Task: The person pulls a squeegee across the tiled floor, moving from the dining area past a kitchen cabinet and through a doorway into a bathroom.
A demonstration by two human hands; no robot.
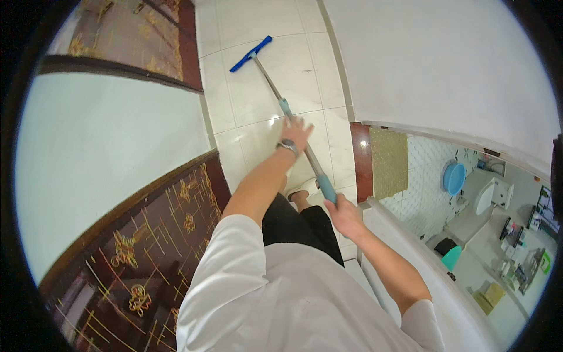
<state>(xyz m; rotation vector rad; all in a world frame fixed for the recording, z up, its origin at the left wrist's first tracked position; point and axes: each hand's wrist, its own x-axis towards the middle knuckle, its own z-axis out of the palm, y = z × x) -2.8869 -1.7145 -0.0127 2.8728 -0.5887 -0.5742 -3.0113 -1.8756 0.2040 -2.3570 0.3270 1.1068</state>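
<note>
A floor squeegee with a blue blade head rests on the tiled floor ahead of me. Its metal telescopic pole slants back toward my body, with a blue-green collar partway along. My right hand is closed around the blue-green grip at the near end. Over the middle of the pole is my left hand, a watch on its wrist. Its fingers look spread and slightly blurred; whether the palm touches the pole is hidden.
Pale floor tiles run between walls. Dark patterned doors stand on the left. To the right, past a dark red threshold and tan mat, a bathroom holds a blue basin, a toilet and a cluttered counter.
</note>
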